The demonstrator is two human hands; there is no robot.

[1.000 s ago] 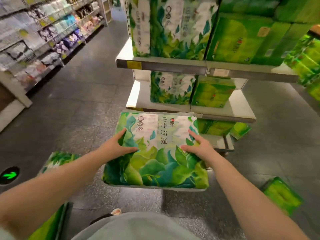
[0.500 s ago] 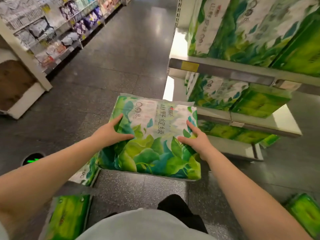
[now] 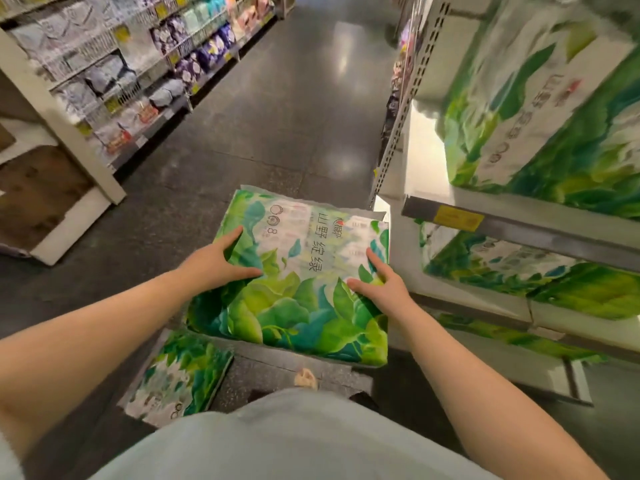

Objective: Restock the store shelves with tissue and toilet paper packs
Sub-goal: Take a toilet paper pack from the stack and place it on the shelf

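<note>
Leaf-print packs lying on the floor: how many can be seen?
1: a leaf-print pack lies on the floor at lower left, under the carried pack. More may be hidden.

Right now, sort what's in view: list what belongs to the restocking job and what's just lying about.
Job:
- leaf-print pack, gripped by left hand and right hand
- spare pack on floor
- right-side shelf with matching packs

Lying about:
- far aisle shelves
- cardboard box

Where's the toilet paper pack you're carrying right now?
Centre of the head view: toilet paper pack is held between left hand and right hand, above the floor, just left of the shelf.
</note>
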